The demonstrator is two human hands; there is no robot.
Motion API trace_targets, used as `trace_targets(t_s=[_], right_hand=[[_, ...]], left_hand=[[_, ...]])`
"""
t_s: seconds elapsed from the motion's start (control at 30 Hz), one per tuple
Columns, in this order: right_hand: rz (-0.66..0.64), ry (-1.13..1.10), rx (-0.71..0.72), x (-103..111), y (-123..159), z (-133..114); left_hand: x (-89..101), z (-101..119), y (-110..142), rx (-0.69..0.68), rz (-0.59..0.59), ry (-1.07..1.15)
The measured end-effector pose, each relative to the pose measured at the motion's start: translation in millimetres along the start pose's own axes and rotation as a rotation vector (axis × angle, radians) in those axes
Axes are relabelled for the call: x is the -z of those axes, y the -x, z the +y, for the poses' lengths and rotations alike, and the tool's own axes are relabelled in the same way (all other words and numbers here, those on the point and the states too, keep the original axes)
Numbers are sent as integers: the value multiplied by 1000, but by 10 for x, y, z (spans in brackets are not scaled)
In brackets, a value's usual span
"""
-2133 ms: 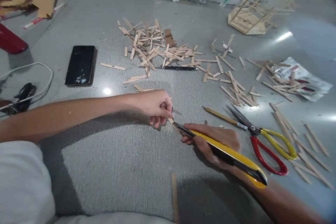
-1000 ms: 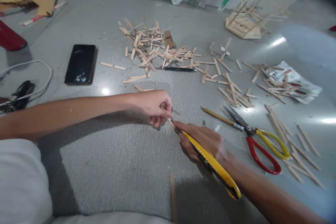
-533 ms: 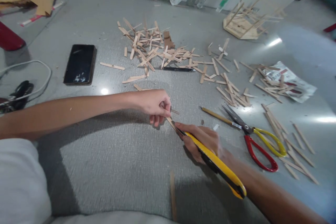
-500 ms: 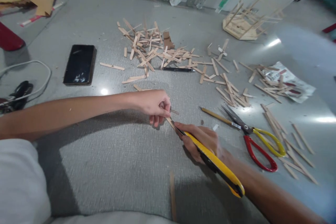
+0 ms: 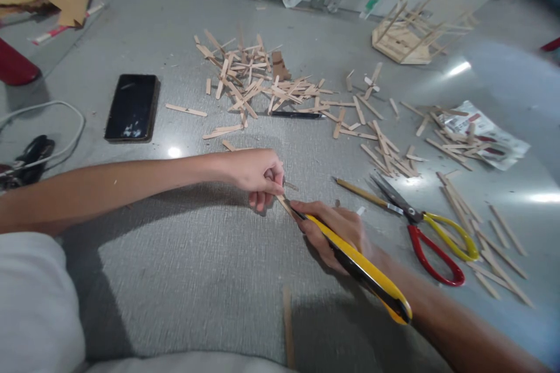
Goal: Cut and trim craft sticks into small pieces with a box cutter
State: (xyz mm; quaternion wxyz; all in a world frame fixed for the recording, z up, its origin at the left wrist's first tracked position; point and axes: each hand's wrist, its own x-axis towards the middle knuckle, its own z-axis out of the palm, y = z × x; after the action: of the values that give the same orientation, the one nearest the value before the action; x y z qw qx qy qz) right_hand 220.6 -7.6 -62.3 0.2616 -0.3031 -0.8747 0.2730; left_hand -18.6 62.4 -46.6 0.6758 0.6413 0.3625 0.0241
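My left hand (image 5: 265, 178) is closed in a pinch on a thin wooden craft stick (image 5: 286, 204), which slants down and right from my fingertips. In my right hand (image 5: 336, 236) is a yellow and black utility knife (image 5: 365, 271). Its blade lies along the stick close to my left fingertips, and my right fingers are near the stick's lower end. Whether the blade has cut into the wood I cannot tell. Right of my right hand lie scissors (image 5: 413, 217) with one red and one yellow handle, beside a brown pencil-like rod (image 5: 365, 193).
Beyond my hands spreads a pile of craft sticks (image 5: 249, 70) with a black pen (image 5: 297, 115). A phone (image 5: 132, 108) lies to the left. More sticks (image 5: 494, 250) and a silver packet (image 5: 494, 134) are at right. A hexagonal stick structure (image 5: 405, 41) stands at the back.
My right hand and the knife have shifted very slightly, the knife's rear end moving a little to the right. My left hand keeps its pinch in place.
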Motion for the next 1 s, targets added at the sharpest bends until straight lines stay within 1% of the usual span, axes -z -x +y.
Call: trace_targets(t_s=[0.2,0.4,0.53,0.8,1.0], right_hand=[[9,-28,-32,-3,59,56],[-3,-47,35,-21,5,45],[23,-46,42,-35,-16,20],[-14,-42,64,4,-6,25],[46,-54,45,-33,35,86]], left_hand=[[-1,-11,12,-5,0,-14],[12,-6,11,-5,-11,-27],[7,11,24,-7,-5,-34],[-30,15,24,-13,22,-12],[-15,-12,8,-21,10,-6]])
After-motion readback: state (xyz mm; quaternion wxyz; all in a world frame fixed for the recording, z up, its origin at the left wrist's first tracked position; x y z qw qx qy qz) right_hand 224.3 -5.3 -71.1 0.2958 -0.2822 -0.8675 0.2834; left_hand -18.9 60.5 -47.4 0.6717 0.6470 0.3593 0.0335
